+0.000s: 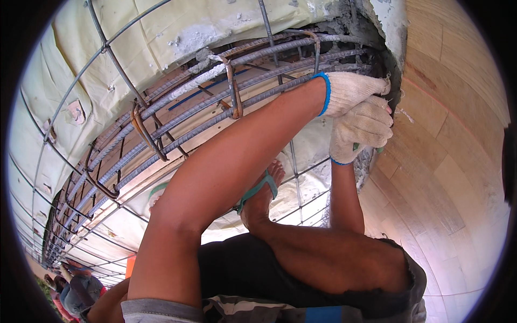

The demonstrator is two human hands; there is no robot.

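Pale planks (447,156) flank the rebar (194,84), your right hand (362,128) looks clenched on something green (356,146), left hand (355,92) beside it maybe for steadiness, can't tell if those fingers grip.

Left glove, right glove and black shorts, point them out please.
Left glove (352,92): head view, middle fabric.
Right glove (357,127): head view, middle fabric.
Black shorts (239,268): head view, front fabric.

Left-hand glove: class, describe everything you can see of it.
The left-hand glove looks knitted from off-white yarn, with a blue cuff band and a slightly frayed far end. Worn on the left hand, it points rightward in the picture, beside the rough grey concrete edge. The right-hand glove is just below; I cannot tell whether they touch.
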